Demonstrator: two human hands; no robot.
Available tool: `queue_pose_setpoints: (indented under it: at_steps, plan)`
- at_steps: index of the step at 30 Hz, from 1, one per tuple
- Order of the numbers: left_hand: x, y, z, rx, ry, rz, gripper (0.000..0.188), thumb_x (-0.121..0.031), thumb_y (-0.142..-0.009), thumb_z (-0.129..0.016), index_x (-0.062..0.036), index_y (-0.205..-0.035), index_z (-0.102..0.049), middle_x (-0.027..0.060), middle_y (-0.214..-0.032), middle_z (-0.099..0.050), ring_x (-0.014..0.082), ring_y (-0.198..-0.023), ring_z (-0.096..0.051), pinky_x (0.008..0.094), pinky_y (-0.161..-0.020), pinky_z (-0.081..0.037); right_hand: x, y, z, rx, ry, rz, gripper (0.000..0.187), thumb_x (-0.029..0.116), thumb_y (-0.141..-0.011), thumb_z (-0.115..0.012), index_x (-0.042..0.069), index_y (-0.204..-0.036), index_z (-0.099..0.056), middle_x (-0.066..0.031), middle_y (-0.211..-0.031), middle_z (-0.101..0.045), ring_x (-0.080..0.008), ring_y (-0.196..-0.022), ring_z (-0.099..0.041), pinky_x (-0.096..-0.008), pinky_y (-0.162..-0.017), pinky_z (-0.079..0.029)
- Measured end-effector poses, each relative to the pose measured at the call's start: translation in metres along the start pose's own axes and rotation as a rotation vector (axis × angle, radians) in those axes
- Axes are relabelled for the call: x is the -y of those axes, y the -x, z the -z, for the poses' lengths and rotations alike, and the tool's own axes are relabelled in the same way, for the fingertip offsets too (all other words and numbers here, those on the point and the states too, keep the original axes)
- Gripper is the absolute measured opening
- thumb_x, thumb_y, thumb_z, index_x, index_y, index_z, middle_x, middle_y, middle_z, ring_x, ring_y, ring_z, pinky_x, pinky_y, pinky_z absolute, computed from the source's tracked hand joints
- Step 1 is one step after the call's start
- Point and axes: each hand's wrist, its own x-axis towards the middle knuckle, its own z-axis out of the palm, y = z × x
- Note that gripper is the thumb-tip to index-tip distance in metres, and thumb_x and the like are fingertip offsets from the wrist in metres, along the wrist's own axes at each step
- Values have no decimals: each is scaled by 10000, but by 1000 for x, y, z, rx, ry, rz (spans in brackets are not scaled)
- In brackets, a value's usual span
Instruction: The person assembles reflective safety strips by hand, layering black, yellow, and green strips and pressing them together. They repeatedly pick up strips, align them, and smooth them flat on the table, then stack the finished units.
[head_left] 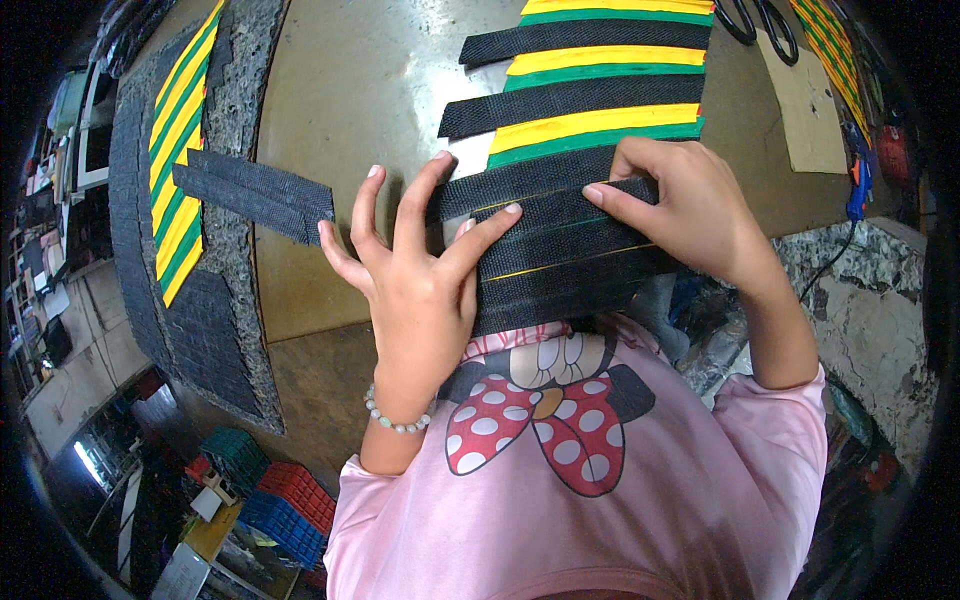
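Note:
Black woven strips (560,245) lie side by side at the table's near edge, with thin yellow and green lines showing between them. My left hand (425,265) rests at their left ends with its fingers spread, and one fingertip presses on the top of a strip. At the right end, my right hand (695,205) pinches a black strip between thumb and fingers. Beyond the hands, yellow-and-green bands (600,125) alternate with more black strips (560,105), whose left ends stick out past the bands.
To the left, short black strips (255,195) lie across the edge of a rough dark board (235,330), beside a yellow-and-green striped piece (180,170). At the right are a cardboard piece (800,110), black-handled scissors (775,30) and a blue tool with a cord (857,185). Plastic crates (290,510) stand lower left.

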Motion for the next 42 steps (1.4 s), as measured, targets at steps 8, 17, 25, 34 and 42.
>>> queue_pose_setpoints:
  at_steps: [8, 17, 25, 34, 42]
  plan:
    - [-41, 6, -10, 154, 67, -102, 547, -86, -815, -622, -34, -1345, -496, 130, -1447, -428, 347, -1393, -324, 573, -1142, -138, -3, 0, 2, 2, -13, 29, 333, 335, -831, -693, 29, -736, -602, -155, -648, -579, -326, -631, -592, -383, -563, -416]
    - [-41, 9, -27, 226, 162, -170, 640, -284, -922, -572, 44, -1428, -358, 208, -1501, -336, 356, -1406, -305, 454, -1141, -253, -14, 10, 10, -72, 36, 64, 330, 339, -819, -705, 29, -746, -621, -172, -687, -602, -352, -684, -608, -415, -606, -448]
    - [-43, 5, -24, 253, 141, -176, 647, -304, -919, -576, 53, -1417, -368, 217, -1492, -350, 378, -1392, -323, 460, -1133, -262, -24, 10, 8, -41, 20, 64, 343, 395, -838, -669, 56, -800, -633, -160, -763, -652, -357, -773, -639, -448, -687, -489]
    - [-48, 1, -19, 266, 37, -202, 625, -274, -899, -575, 75, -1387, -399, 249, -1468, -367, 404, -1373, -343, 475, -1122, -286, -26, 12, 2, -77, -15, 56, 332, 379, -826, -687, 58, -786, -610, -144, -740, -637, -350, -727, -628, -432, -635, -471]
    - [-62, -14, -21, 176, 77, -202, 687, -364, -881, -599, 78, -1374, -416, 271, -1450, -377, 422, -1365, -346, 487, -1108, -299, -18, 16, 2, -96, 76, 8, 323, 389, -814, -692, 71, -808, -640, -123, -765, -675, -327, -758, -671, -443, -656, -518]
